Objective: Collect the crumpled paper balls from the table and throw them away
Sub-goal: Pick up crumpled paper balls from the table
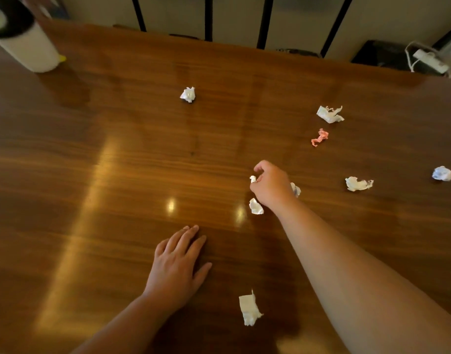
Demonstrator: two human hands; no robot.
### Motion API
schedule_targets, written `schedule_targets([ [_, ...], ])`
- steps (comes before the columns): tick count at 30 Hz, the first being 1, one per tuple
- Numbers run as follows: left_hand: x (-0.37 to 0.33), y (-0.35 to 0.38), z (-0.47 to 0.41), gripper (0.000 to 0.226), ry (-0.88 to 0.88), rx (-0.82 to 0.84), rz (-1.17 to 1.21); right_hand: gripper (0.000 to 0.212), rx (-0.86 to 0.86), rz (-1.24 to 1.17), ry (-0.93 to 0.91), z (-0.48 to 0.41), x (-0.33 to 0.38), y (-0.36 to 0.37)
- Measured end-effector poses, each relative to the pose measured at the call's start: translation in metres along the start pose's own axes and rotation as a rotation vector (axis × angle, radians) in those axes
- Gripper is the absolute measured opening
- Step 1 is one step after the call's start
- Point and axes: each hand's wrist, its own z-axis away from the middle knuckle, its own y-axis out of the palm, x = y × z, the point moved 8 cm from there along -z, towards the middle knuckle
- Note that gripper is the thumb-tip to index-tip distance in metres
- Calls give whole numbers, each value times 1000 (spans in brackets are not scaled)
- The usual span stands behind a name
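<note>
**Right hand gripping paper, left hand flat on the tabletop**

The right hand reaches forward with its fingers curled round the held paper. White shows at the fingertips and again at the hand's right side; whether that is one piece cannot be told. The left hand lies palm down on the tabletop, fingers straight and close together, holding nothing.

Six loose pieces lie on the wood.
- The near ball sits just below the right hand's knuckles, close to the wrist.
- The flat scrap lies between the two forearms, right of the left wrist. Its long axis runs roughly toward and away from the person.
- The tailed ball is right of the right hand. Its long axis runs left to right, and its tail points right.
- The edge ball lies further right.
- The pink scrap lies beyond the right hand, long axis slanting up to the right.
- The torn ball lies just past it, stretched left to right.

The far ball lies well beyond the left hand.

A white bin with a dark rim stands far to the left.
</note>
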Motion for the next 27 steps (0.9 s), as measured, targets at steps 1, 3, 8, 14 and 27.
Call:
schedule_targets([
  [1, 0, 0, 0, 60, 3, -3, 10, 34, 8, 19, -5, -3, 1, 2],
  [3, 0, 1, 1, 59, 11, -10, 33, 24, 17, 56, -11, -7, 1, 7],
  [8, 1, 4, 3, 58, 29, -46, 69, 11, -3, 106, -56, -6, 4, 4],
  [14, 3, 9, 3, 57, 27, -79, 85, 8, -34, 89, -149, 29, 0, -8],
  [27, 5, 10, 4, 55, 40, -129, 83, 38, -158, 358, -370, 80, -16, 31],
])
